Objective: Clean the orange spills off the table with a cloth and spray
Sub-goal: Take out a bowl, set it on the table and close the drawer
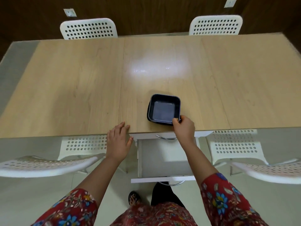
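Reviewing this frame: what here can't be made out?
Head view only.
- Near right corner of black container: covered by the right hand pinching it.
- Rear of drawer: hidden under the table.
- Left and right ends of table: cut off by frame edges.
- Surface under glare patch: washed out, stains unreadable.

Dining room — wooden table (81, 79), white perforated chairs (88, 28), wall sockets (69, 13)

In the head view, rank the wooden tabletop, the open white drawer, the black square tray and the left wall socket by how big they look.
1. wooden tabletop
2. open white drawer
3. black square tray
4. left wall socket
The socket is far off on the wall, so it may only look smallest.
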The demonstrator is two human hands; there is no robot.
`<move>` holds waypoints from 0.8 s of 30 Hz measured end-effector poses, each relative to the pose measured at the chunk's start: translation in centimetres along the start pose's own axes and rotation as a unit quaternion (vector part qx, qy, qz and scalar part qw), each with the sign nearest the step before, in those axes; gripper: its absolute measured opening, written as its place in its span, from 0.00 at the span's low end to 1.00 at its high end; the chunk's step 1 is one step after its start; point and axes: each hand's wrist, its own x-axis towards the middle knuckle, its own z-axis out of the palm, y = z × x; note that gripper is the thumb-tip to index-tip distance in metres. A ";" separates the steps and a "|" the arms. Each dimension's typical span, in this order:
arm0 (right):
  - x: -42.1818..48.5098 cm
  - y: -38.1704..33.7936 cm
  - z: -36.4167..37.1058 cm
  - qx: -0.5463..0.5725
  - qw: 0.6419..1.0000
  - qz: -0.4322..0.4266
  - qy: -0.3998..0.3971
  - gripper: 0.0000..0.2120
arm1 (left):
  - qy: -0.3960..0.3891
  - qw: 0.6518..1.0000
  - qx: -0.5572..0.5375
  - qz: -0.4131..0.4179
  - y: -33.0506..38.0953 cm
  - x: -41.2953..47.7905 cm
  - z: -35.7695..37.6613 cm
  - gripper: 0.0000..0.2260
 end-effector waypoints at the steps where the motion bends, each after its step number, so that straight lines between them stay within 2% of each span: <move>1: 0.2 -0.2 0.1 -0.004 1.000 -0.003 0.007 0.15 | -0.001 1.000 0.000 -0.002 0.0 0.0 0.0 0.21; 7: 0.1 0.1 0.1 0.041 0.999 -0.004 -0.018 0.11 | 0.012 1.000 -0.003 0.006 -0.1 -0.2 0.0 0.21; 9: -0.7 0.5 -0.7 0.084 0.996 0.016 -0.038 0.15 | 0.010 1.000 -0.004 0.004 0.0 -0.1 0.1 0.21; 11: -2.1 2.0 -1.6 0.107 0.993 0.014 -0.050 0.15 | 0.009 1.000 -0.004 0.003 0.0 0.0 0.1 0.21; 14: -6.0 7.2 -1.6 0.097 0.980 0.021 -0.170 0.10 | 0.014 1.000 -0.011 0.007 -0.1 0.0 0.3 0.20; 16: -8.7 11.5 -1.0 0.032 0.956 0.027 -0.291 0.11 | 0.020 1.000 -0.011 0.008 0.0 -0.1 0.4 0.20; 19: -11.2 17.5 1.2 -0.184 0.892 0.037 -0.412 0.13 | 0.024 1.000 -0.012 0.011 -0.2 -0.1 0.6 0.21; 21: -11.7 19.8 2.6 -0.293 0.852 0.051 -0.431 0.19 | 0.027 1.000 -0.011 0.011 -0.3 -0.1 0.6 0.21; 24: -11.3 21.4 4.0 -0.398 0.817 0.010 -0.417 0.23 | 0.028 1.000 -0.009 0.007 -0.2 -0.3 1.0 0.21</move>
